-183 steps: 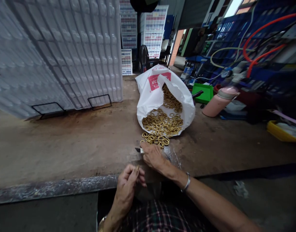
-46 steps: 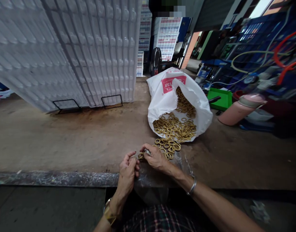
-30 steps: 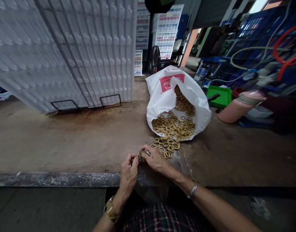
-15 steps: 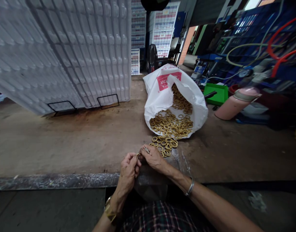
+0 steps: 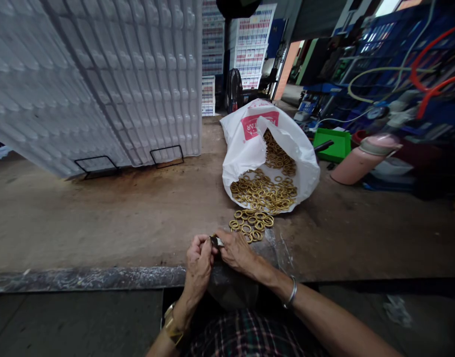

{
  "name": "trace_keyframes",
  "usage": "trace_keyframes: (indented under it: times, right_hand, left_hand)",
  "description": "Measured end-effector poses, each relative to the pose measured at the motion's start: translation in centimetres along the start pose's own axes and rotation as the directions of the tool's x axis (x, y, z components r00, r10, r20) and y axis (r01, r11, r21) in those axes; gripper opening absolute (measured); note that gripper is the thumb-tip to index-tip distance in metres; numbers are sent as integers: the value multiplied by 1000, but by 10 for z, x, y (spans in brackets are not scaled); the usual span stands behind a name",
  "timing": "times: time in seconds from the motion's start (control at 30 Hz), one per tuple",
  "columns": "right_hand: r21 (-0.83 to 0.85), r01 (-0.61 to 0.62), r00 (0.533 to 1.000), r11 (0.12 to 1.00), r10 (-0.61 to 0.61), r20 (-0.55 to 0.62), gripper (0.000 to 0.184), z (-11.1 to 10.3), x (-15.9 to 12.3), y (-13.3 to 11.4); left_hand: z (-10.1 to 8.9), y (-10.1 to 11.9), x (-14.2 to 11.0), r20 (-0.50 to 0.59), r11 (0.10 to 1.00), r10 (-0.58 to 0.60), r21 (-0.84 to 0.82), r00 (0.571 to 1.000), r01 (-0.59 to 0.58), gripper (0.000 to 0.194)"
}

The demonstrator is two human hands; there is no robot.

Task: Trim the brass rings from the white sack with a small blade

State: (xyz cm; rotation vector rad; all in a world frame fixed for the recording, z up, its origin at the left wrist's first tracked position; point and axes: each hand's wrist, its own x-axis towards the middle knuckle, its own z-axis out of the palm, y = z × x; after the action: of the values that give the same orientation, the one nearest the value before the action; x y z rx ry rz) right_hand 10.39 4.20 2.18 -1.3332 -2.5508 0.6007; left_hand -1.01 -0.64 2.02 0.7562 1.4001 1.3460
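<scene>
My left hand [image 5: 198,260] is closed in a pinch near the table's front edge, its fingertips on a small brass ring that is mostly hidden now. Against it my right hand [image 5: 238,252] grips a small tool [image 5: 219,242] with a pale body and a dark end; its exact kind is too small to tell. Just beyond the hands lies a loose pile of brass rings [image 5: 252,224] on the tabletop. Many more rings [image 5: 266,194] fill the torn mouth of a white sack [image 5: 235,157], which lies on its side.
Tall stacks of clear plastic trays [image 5: 138,74] stand at the left against black wire bookends [image 5: 167,156]. Right of the sack are a green tray [image 5: 332,144] and a pink bottle [image 5: 363,161]. White crates [image 5: 250,47] are stacked behind. The wooden table [image 5: 101,218] ends just before my body.
My right hand has turned and shifted slightly down, bringing the tool's dark end into view at the left fingertips. My left hand has barely moved.
</scene>
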Motion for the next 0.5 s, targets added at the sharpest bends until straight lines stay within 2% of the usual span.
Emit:
trace_keyframes:
  times: [0.2,0.3,0.4,0.5]
  right_hand:
    - [-58,-45,998,997,47,36,25,1,6,7]
    - [-32,-79,997,996,79,13,21,2,13,15]
    - [214,-130,989,968,140,-34,18,-1,16,12]
    - [563,-133,990,816,131,45,24,-5,15,1]
  left_hand:
    - [0,-3,-4,-33,990,141,35,989,-140,40]
    - [-1,1,-9,11,993,112,-32,994,-112,37]
    - [-3,5,-11,76,980,-3,-200,997,19,33]
    - [-5,6,-8,130,922,-74,-368,989,117,32]
